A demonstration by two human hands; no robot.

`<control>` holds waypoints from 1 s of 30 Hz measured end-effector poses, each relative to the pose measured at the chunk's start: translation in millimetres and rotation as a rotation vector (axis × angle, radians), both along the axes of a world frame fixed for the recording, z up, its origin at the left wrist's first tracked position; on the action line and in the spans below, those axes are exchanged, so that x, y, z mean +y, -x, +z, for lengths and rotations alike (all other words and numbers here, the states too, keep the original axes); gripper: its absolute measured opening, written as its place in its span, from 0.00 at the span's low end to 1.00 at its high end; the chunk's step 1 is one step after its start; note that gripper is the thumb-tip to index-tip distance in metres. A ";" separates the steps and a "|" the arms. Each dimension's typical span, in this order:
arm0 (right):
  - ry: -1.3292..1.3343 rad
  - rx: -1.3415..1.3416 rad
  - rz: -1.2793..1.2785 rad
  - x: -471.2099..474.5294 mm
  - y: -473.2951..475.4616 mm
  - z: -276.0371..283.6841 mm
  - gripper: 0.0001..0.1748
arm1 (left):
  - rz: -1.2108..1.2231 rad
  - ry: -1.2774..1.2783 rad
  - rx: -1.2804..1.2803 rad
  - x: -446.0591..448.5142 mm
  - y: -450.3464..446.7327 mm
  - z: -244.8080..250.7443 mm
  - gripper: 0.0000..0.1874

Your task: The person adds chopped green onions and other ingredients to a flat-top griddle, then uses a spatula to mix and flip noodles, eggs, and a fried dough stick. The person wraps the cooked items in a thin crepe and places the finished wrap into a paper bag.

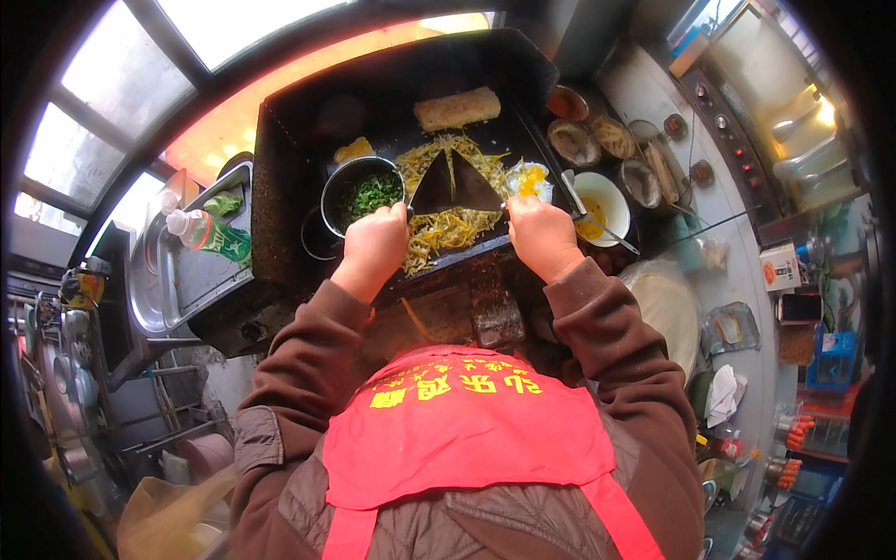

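Observation:
My left hand [378,245] and my right hand [542,231] each grip the handle of a metal spatula. The two dark blades [451,185] come together in the middle of the black griddle [514,133], over shredded vegetables or noodles [448,234]. Beside my left hand stands a metal pot of chopped greens [369,194]. An egg with broken yolk [530,180] lies just beyond my right hand. Farther back rests a browned rolled or folded flatbread [457,110], and a small yellow piece of food [353,149] lies behind the pot.
At the right is a white bowl of beaten egg [602,206] with a spoon, near several round pots [574,143]. A metal tray [168,280] with a green bottle [220,236] stands at the left. The griddle has a high dark metal guard [392,66].

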State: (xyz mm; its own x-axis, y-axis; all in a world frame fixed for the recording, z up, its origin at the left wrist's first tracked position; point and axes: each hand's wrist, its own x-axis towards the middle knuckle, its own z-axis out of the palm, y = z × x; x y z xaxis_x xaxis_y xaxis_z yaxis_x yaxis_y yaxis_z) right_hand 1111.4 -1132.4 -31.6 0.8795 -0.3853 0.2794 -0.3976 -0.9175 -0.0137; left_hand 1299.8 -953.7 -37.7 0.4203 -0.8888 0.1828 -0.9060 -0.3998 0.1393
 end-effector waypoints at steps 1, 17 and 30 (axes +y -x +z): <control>0.027 0.024 -0.017 2.6 1.5 0.7 0.06 | 0.024 0.022 0.018 3.0 6.2 0.6 0.12; -1.892 -0.327 -0.268 -19.3 4.6 -5.9 0.16 | -0.098 0.248 -0.066 37.4 38.5 -17.6 0.20; -1.975 -0.264 -0.207 20.6 19.5 19.6 0.16 | 0.056 0.220 -0.152 33.4 23.1 -21.4 0.20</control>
State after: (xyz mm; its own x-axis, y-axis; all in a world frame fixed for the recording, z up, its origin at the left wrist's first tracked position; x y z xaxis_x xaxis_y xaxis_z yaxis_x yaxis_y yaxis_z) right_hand 1091.8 -1111.8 -12.0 0.8056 -0.3376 -0.4868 -0.2950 0.4840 -0.8238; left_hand 1276.8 -920.3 -59.1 0.4204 -0.7970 0.4337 -0.9006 -0.4246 0.0926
